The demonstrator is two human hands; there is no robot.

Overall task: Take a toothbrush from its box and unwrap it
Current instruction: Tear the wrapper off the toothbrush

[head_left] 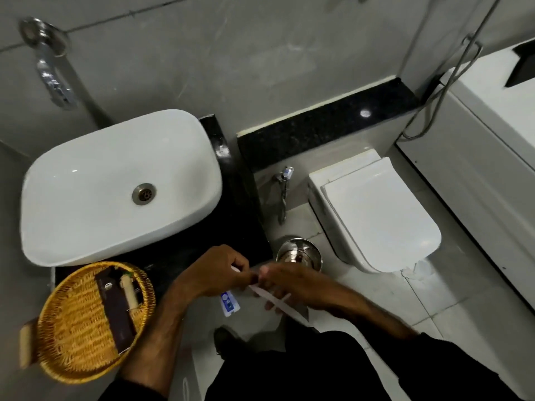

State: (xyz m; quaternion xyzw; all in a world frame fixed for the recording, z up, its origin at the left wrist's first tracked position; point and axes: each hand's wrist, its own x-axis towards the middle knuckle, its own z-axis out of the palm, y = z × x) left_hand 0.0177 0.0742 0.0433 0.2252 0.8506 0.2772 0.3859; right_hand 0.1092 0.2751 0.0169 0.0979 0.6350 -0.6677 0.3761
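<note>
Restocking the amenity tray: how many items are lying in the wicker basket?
2: a dark brown box lying across the wicker basket, and a cream tube beside it at its right; smaller things may be hidden.

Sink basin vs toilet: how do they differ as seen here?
The sink basin is an open bowl with its metal drain exposed; the toilet is shut, its flat lid down. The basin sits on the black counter; the toilet sits lower, over the pale floor tiles. The basin is rounded all around; the toilet is squarer at the back, curved in front. Both are glossy white.
</note>
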